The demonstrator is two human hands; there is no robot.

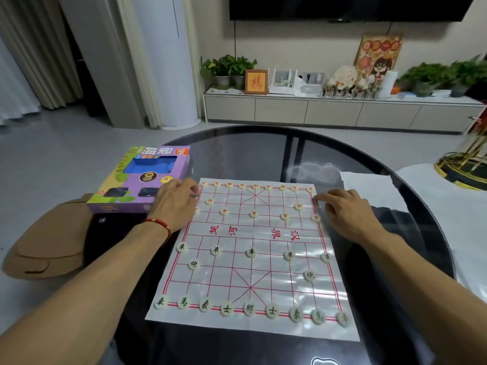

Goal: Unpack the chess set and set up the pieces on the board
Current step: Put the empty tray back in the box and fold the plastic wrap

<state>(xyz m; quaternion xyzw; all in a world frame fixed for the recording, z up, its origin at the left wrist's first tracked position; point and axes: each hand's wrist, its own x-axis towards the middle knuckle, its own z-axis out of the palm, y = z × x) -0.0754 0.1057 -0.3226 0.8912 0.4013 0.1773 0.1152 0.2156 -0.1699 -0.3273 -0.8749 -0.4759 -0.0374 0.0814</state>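
Room: pale tiled floor; a low white cabinet (342, 109) runs across the upper right of the frame, carrying potted plants, a framed picture and small ornaments beneath a dark screen. Curtains hang at upper left.

Surface: a round table (303, 159) with a dark, glossy glass top fills the centre and lower frame. A white paper sheet (369, 188) lies at its right edge.

Board (253, 259): a thin, shiny white plastic sheet, creased, printed with a red grid, lying flat at frame centre. Round cream discs stand on it: black-marked pieces (249, 309) in the lower rows, red-marked pieces (253, 213) in the upper rows.

Box (142, 177): purple and green card with a blue tray inside, at centre left, just beside the board's upper left corner.

Left hand (175, 204): fingers curled at the board's upper left corner, apparently pinching its edge. A red cord circles the wrist.

Right hand (345, 209): fingers bent, tips on the board's upper right edge; cannot tell whether it pinches.
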